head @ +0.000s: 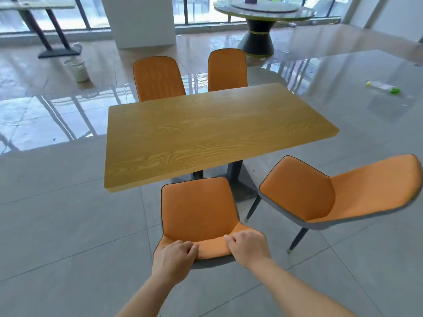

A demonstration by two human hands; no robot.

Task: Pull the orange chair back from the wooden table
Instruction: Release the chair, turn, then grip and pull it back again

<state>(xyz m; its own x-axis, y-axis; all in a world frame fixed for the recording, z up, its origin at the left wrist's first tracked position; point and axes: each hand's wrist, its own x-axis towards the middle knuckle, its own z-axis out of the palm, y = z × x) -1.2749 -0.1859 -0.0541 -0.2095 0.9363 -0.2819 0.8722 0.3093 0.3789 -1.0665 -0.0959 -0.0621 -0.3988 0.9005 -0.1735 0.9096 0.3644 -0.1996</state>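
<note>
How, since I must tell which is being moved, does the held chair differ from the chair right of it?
Left hand and right hand grip the backrest of the held chair; the right chair is untouched. The held chair sits squarely at the wooden table; the right chair stands turned, clear of it. Both are orange.

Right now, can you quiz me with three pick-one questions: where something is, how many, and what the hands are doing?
1. Where is the white bin? A) on a chair B) on the round table C) on the floor, far left.
2. How many orange chairs? A) four B) two C) six.
3. What are the left hand and right hand doing? A) hanging free B) gripping the near chair's backrest C) clapping.
Answers: 1 C, it stands on the tiles; 2 A, two each side of the wooden table; 3 B, both curl over its top edge.
</note>
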